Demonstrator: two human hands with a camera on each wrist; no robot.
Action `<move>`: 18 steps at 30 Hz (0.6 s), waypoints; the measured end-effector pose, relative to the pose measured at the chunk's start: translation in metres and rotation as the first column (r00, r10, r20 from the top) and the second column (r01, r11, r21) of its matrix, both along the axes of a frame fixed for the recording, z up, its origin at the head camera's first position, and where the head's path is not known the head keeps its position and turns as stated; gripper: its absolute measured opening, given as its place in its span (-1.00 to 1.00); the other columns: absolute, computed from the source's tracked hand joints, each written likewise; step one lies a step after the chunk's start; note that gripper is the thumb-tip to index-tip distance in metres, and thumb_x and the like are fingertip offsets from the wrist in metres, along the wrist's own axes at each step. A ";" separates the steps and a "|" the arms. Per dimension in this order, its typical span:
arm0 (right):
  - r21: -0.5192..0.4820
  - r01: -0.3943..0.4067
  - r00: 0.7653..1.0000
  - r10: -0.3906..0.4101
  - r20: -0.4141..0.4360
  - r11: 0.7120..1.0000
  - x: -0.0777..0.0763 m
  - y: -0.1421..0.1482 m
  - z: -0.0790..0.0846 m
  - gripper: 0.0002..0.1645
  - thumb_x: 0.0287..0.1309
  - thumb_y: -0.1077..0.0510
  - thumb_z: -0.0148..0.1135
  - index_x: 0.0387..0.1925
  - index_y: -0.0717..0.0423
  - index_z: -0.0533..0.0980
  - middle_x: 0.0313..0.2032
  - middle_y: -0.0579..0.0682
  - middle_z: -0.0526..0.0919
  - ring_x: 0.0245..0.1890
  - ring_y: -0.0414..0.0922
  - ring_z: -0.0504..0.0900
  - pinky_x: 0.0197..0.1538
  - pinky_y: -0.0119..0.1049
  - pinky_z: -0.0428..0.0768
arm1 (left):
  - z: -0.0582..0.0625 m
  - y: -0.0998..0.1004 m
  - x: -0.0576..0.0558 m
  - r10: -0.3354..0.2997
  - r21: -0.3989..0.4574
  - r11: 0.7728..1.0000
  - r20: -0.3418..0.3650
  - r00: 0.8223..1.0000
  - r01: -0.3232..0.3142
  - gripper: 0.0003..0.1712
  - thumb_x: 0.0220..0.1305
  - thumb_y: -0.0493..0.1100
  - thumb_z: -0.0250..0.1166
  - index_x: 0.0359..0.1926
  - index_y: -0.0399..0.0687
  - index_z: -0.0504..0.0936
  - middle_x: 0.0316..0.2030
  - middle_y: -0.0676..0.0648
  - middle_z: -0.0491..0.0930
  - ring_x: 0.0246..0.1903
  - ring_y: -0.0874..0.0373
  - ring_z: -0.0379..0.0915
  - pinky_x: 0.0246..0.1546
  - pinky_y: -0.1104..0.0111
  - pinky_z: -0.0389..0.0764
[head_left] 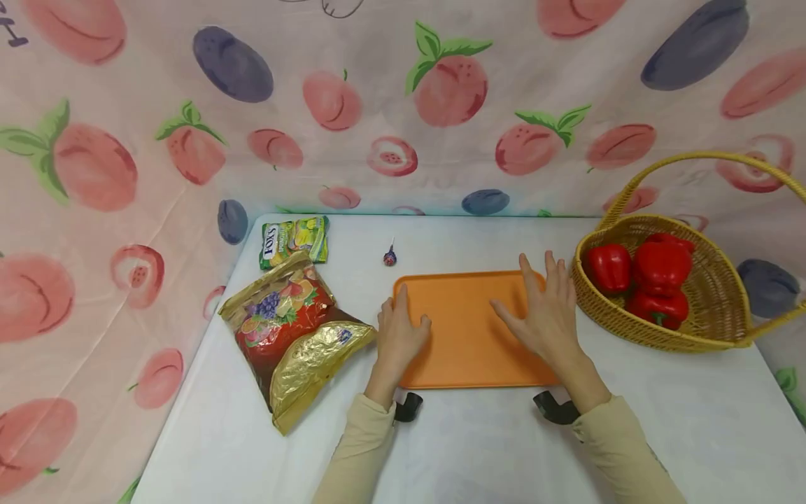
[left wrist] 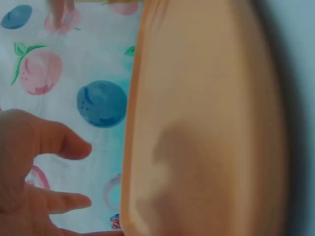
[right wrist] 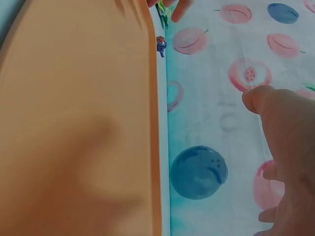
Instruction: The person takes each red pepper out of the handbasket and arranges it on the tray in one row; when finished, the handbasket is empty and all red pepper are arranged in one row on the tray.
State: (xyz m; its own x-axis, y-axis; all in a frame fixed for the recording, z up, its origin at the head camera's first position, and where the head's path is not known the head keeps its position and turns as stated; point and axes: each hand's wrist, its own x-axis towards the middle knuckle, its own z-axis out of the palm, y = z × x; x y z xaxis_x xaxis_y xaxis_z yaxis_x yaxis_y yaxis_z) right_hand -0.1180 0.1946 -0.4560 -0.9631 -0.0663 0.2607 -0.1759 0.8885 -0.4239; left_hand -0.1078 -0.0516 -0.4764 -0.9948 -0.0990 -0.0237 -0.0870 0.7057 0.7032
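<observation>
A flat orange tray (head_left: 472,322) lies on the white table before me. My left hand (head_left: 399,339) is at the tray's left edge, thumb spread away from the fingers and nothing in its grasp. Over the tray's right side, my right hand (head_left: 546,315) hovers with fingers spread and holds nothing. Shadows of the hands fall on the tray in both wrist views. Just left of my left hand lies a large gold and red bag (head_left: 283,315) with fruit pictures. Beyond the tray's far left corner is a small wrapped lollipop (head_left: 390,257), its stick pointing away.
At the right stands a yellow wicker basket (head_left: 724,280) with a tall handle, holding several red bell peppers (head_left: 662,267). A green Fox's candy bag (head_left: 308,234) lies at the back left, against the gold bag's top. Fruit-printed cloth (head_left: 390,105) hangs behind the table.
</observation>
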 end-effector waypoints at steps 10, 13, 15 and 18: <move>0.001 -0.036 0.999 0.036 -0.007 0.999 -0.001 -0.003 -0.001 0.03 0.13 -0.25 0.27 0.49 0.09 0.13 0.48 0.38 -0.16 0.46 0.37 -0.21 0.33 0.40 -0.11 | -0.013 -0.003 0.011 -0.030 -0.061 0.998 -0.153 0.988 0.021 -0.26 0.18 -0.29 0.25 0.40 -0.28 0.29 0.13 -0.46 0.39 0.00 -0.34 0.39 0.02 -0.07 0.41; 0.001 -0.051 0.999 0.051 -0.001 0.999 -0.002 -0.003 -0.002 0.01 0.15 -0.23 0.27 0.49 0.10 0.13 0.48 0.39 -0.15 0.47 0.36 -0.22 0.33 0.40 -0.10 | -0.012 -0.005 0.016 -0.053 -0.090 0.995 -0.146 0.988 0.040 -0.25 0.20 -0.31 0.24 0.41 -0.31 0.26 0.15 -0.46 0.38 0.00 -0.35 0.38 0.02 -0.05 0.43; 0.002 -0.057 0.998 0.057 0.003 0.998 -0.002 -0.003 -0.002 0.00 0.16 -0.22 0.26 0.49 0.10 0.13 0.48 0.39 -0.14 0.47 0.36 -0.22 0.33 0.40 -0.10 | -0.011 -0.007 0.019 -0.061 -0.114 0.993 -0.144 0.988 0.044 -0.26 0.20 -0.32 0.24 0.41 -0.32 0.26 0.14 -0.46 0.39 0.00 -0.35 0.39 0.00 -0.05 0.45; 0.005 -0.061 0.998 0.061 0.011 0.998 -0.002 -0.003 -0.002 -0.01 0.17 -0.21 0.25 0.49 0.11 0.12 0.48 0.39 -0.15 0.47 0.36 -0.22 0.35 0.38 -0.12 | -0.012 -0.009 0.023 -0.065 -0.146 0.988 -0.155 0.986 0.042 -0.28 0.20 -0.34 0.22 0.39 -0.33 0.28 0.10 -0.45 0.43 -0.02 -0.33 0.41 -0.06 -0.04 0.50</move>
State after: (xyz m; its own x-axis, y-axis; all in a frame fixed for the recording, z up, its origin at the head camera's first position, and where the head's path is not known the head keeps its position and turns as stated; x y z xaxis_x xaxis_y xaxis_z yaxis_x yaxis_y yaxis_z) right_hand -0.1198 0.1914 -0.4581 -0.9600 -0.1263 0.2499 -0.2253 0.8784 -0.4215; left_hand -0.0846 -0.0605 -0.4880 -0.9886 -0.0369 0.1457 0.0582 0.7998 0.5975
